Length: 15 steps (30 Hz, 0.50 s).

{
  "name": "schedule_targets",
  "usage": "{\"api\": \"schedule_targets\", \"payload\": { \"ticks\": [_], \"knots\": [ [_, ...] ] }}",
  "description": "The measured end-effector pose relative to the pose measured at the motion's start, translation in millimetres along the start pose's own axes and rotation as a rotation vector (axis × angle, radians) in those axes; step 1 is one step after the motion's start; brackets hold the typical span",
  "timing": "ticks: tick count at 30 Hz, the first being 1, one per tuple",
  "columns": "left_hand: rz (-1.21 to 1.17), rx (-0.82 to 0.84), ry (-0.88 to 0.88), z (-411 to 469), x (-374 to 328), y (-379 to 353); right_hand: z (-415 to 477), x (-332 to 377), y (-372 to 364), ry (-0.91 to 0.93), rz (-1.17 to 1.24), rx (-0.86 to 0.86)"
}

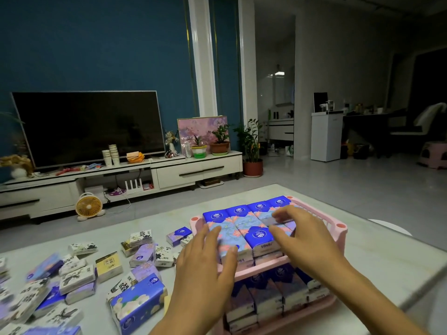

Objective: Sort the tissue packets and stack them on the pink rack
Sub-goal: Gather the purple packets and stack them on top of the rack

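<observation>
**Both hands on the top tier of the pink rack**

The pink plastic two-tier rack (337, 240) stands on the pale marbled counter (377, 259). Its top tier is covered by a layer of blue floral tissue packets (238, 224) lying flat and touching one another. The lower tier holds more dark blue and purple packets (263, 298), packed closely.

The left hand (205, 267) lies palm-down on the packets at the tier's 7 o'clock corner, fingers straight and spread apart. The right hand (304, 238) reaches over the tier toward 1 o'clock. Its fingertips are blurred, so I cannot tell whether they pinch a packet or only touch it.

At 9 o'clock from the rack, loose white, purple and yellow tissue packets (77, 279) lie scattered on the counter. A larger blue flower-printed pack (137, 303) sits at the rack's 8 o'clock.
</observation>
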<state>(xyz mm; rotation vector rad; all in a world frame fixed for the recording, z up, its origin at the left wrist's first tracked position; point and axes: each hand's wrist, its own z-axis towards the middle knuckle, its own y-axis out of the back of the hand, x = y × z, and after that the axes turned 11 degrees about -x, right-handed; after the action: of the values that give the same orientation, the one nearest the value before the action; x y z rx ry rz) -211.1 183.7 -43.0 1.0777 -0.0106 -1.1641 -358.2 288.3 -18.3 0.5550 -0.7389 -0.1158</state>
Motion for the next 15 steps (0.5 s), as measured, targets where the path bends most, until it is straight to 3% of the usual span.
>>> {"api": "schedule_targets", "payload": {
  "ticks": [3, 6, 11, 15],
  "knots": [
    [0.016, 0.029, 0.038, 11, -1, -3, 16, 19, -9, 0.171, -0.101, -0.029],
    [0.028, 0.095, 0.066, 20, -3, -8, 37, 34, -31, 0.282, -0.172, 0.238],
    [0.048, 0.142, 0.084, 18, -9, -11, 45, 38, -53, 0.283, -0.293, 0.563],
    [0.193, 0.208, 0.025, 21, -7, -12, 40, 32, -58, 0.295, -0.303, 0.598]
  ]
}}
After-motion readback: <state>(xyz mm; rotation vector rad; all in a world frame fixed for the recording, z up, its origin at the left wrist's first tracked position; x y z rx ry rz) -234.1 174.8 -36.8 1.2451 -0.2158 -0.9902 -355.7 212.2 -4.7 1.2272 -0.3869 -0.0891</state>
